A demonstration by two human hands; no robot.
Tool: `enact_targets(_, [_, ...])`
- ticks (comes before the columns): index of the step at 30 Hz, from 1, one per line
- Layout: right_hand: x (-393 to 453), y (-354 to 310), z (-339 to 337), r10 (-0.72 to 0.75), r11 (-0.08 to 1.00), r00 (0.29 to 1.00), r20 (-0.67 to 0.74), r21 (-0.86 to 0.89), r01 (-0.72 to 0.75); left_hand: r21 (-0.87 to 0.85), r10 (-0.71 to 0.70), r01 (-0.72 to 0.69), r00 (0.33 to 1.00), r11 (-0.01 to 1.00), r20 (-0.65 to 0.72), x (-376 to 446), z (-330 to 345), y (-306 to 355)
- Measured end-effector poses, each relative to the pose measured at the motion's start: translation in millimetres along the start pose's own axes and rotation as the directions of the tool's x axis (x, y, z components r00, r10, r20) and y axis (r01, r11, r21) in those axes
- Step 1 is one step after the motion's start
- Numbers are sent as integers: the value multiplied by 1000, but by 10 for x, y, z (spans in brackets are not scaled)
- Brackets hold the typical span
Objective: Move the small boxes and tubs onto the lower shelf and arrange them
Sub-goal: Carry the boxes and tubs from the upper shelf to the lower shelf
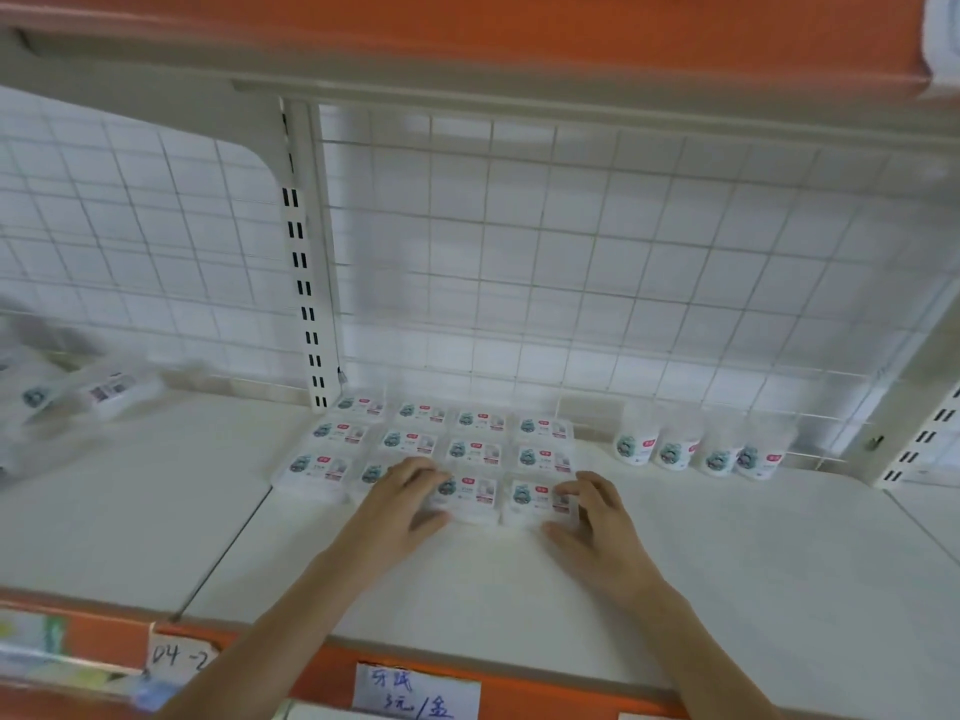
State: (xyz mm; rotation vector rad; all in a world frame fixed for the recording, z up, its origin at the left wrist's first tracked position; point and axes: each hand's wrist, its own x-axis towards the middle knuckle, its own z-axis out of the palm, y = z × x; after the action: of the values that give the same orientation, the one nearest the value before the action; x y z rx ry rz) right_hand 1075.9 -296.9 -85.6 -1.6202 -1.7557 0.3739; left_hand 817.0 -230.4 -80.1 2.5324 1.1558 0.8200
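On smooth white shelf (675,563): left hand (402,493), right hand (592,517), fingers relaxed, touching flat rectangular boxes (470,493).

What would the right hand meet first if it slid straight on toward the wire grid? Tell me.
The right hand already touches the front-right small white labelled box. Pushed onward, that box would likely meet the white box behind it almost at once; depth between them is unclear.
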Motion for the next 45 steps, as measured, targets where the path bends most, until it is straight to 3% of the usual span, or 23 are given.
enact_targets(13, [-37,-95,9,28,999,1000,14,-44,-27,72,27,-26,999,997,-16,-14,57,-47])
enact_targets(17, [-85,-180,13,60,990,998,28,-127,-56,118,39,-35,999,992,-37,-34,65,-37])
enact_targets(22, [-162,-325,-74,112,957,992,-54,-262,-123,227,74,-61,996,972,-50,-40,27,-42])
enact_targets(27, [-515,-407,-219,98,927,992,-81,-356,-120,273,69,-75,997,959,34,-200,-139,22])
enact_targets(32, [-1023,-622,-376,-16,879,995,-103,-475,-35,327,90,-85,996,941,2,-648,-432,244])
enact_targets(38, [-1793,-779,-465,-78,853,993,-86,-521,22,409,111,-38,982,912,-156,-1529,-652,466])
enact_targets(45, [-2629,-884,-278,-82,879,996,26,-469,85,407,-70,139,981,903,-181,-2827,-597,767])
